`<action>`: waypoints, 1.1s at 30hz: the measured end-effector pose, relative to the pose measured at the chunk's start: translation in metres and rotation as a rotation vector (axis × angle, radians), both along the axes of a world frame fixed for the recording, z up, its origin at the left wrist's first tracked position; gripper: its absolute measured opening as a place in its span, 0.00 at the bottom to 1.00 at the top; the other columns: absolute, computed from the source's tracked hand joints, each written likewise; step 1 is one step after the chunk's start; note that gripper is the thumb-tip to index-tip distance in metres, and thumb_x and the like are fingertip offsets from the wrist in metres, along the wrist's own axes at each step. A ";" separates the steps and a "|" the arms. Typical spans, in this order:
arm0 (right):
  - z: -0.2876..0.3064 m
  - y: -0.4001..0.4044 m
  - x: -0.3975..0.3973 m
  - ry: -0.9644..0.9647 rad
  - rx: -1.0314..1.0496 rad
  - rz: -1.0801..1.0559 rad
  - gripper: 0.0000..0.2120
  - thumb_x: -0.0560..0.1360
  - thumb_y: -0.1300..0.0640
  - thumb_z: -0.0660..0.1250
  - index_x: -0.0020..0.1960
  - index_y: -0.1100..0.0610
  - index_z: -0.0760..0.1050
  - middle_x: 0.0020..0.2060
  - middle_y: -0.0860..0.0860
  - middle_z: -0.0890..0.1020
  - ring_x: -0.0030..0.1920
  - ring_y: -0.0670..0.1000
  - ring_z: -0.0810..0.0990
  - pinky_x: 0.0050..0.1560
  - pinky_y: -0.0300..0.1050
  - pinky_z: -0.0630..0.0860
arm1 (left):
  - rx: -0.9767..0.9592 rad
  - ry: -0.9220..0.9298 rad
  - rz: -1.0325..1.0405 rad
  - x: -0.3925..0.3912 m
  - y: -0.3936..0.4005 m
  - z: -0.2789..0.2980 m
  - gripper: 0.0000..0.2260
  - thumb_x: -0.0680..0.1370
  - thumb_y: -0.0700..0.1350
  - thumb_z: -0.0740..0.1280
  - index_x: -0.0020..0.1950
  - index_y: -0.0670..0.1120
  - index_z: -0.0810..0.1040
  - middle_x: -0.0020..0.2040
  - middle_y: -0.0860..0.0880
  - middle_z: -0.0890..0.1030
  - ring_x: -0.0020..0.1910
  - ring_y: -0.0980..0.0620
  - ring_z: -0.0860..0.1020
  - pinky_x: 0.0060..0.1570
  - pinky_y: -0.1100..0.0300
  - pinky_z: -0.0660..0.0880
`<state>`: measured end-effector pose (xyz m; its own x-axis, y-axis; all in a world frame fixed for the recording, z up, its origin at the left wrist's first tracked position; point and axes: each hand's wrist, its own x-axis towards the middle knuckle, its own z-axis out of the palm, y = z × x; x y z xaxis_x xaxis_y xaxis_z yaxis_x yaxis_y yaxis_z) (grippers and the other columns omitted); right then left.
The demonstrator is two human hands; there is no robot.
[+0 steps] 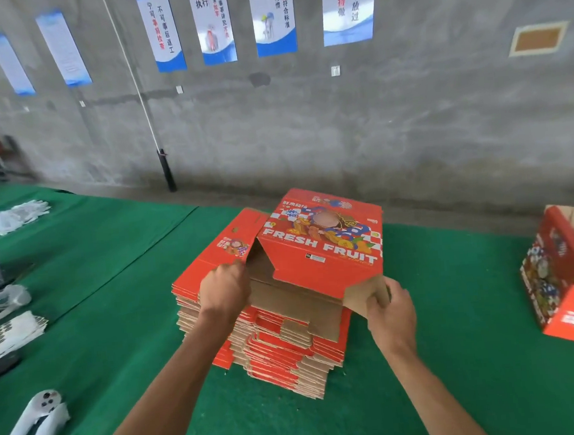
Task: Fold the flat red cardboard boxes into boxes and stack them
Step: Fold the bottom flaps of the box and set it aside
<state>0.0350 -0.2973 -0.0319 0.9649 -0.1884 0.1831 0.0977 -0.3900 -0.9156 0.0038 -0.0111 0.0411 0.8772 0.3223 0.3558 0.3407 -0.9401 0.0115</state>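
Note:
A tall stack of flat red cardboard boxes (279, 351) stands on the green table (111, 265). On top of it, one red box printed FRESH FRUIT (322, 245) is partly opened, its brown inside showing. My left hand (224, 291) grips the box's left edge, fingers curled round the cardboard. At the lower right corner, my right hand (391, 312) holds a brown flap between thumb and fingers. A folded red box (568, 281) stands at the table's right edge with its top open.
White handheld controllers (38, 429) lie at the front left. Sticker sheets (9, 333), a dark device and white gloves (14, 214) sit along the left side. A grey concrete wall with posters rises behind the table.

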 end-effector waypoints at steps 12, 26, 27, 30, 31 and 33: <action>0.115 -0.200 -0.041 -0.397 0.082 -0.354 0.18 0.79 0.57 0.70 0.68 0.52 0.74 0.49 0.46 0.81 0.48 0.47 0.78 0.48 0.37 0.72 | -0.649 -0.633 -0.604 -0.029 -0.140 0.063 0.08 0.85 0.47 0.62 0.49 0.45 0.73 0.40 0.51 0.75 0.39 0.47 0.73 0.39 0.48 0.71; 0.053 -0.365 -0.062 0.070 -0.164 -0.182 0.05 0.76 0.64 0.68 0.49 0.65 0.81 0.46 0.60 0.85 0.52 0.62 0.82 0.45 0.46 0.74 | -0.687 -0.150 -0.637 -0.008 -0.292 -0.034 0.10 0.74 0.30 0.67 0.51 0.41 0.83 0.50 0.44 0.78 0.47 0.42 0.80 0.52 0.55 0.74; 0.041 -0.368 -0.064 0.107 -0.148 -0.195 0.06 0.77 0.63 0.67 0.51 0.63 0.81 0.47 0.59 0.85 0.53 0.61 0.83 0.47 0.46 0.75 | -0.692 -0.130 -0.625 -0.008 -0.297 -0.048 0.09 0.75 0.30 0.68 0.49 0.41 0.83 0.49 0.45 0.77 0.46 0.43 0.79 0.52 0.54 0.75; 0.013 -0.381 -0.068 0.138 -0.094 -0.280 0.13 0.79 0.61 0.68 0.63 0.56 0.81 0.53 0.54 0.85 0.59 0.58 0.82 0.57 0.45 0.74 | -0.732 -0.169 -0.598 -0.006 -0.306 -0.075 0.06 0.75 0.32 0.70 0.47 0.41 0.83 0.48 0.48 0.76 0.45 0.48 0.78 0.55 0.51 0.77; 0.007 -0.386 -0.069 0.126 -0.080 -0.312 0.16 0.79 0.61 0.68 0.66 0.55 0.80 0.54 0.54 0.84 0.60 0.58 0.81 0.58 0.44 0.73 | -0.723 -0.190 -0.610 -0.006 -0.306 -0.080 0.05 0.75 0.33 0.71 0.47 0.41 0.83 0.50 0.48 0.76 0.47 0.49 0.77 0.55 0.49 0.77; -0.004 -0.393 -0.070 0.103 -0.061 -0.360 0.21 0.79 0.61 0.69 0.71 0.53 0.76 0.60 0.55 0.83 0.63 0.58 0.79 0.62 0.45 0.71 | -0.593 -0.237 -0.660 -0.007 -0.303 -0.090 0.04 0.75 0.36 0.73 0.49 0.40 0.85 0.57 0.44 0.78 0.54 0.45 0.78 0.57 0.47 0.77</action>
<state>-0.0349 -0.6906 -0.0357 0.8530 -0.5103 0.1099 -0.1468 -0.4365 -0.8876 -0.0029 -0.3144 -0.0485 0.8732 -0.0314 0.4863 -0.3364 -0.7609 0.5549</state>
